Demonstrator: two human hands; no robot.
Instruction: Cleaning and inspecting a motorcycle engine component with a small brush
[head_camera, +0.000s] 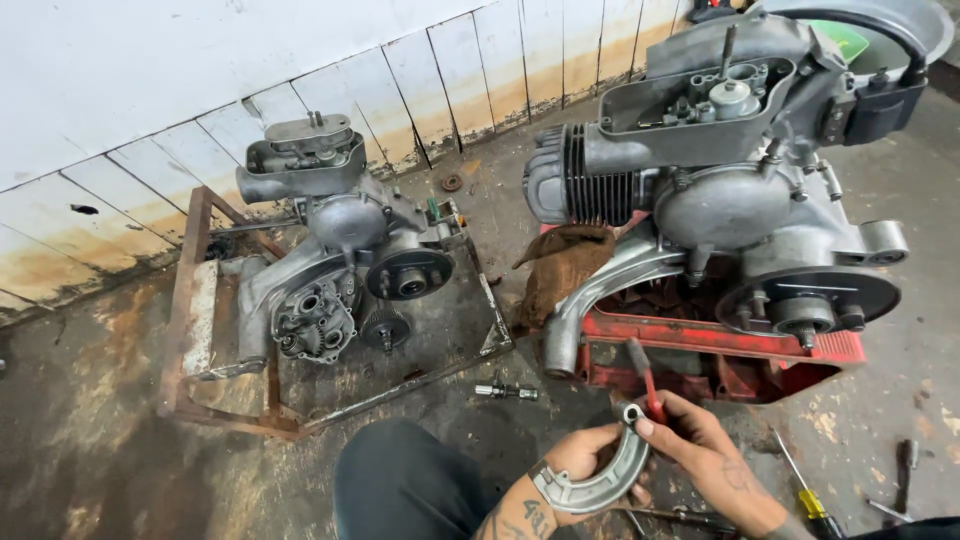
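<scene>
left hand (572, 462): clamped on curved metal brake shoe (598, 478)
right hand (705, 448): gripping red-handled tool (645, 378) — tip at shoe's upper end
floor: engine (740, 190) on red stand (720, 345) just beyond

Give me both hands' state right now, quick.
Left hand: closed on a curved grey brake shoe.
Right hand: closed on a red-handled tool, its tip at the shoe's end.

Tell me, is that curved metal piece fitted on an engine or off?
Off: the curved metal piece is held in the left hand, clear of both engines.
</scene>
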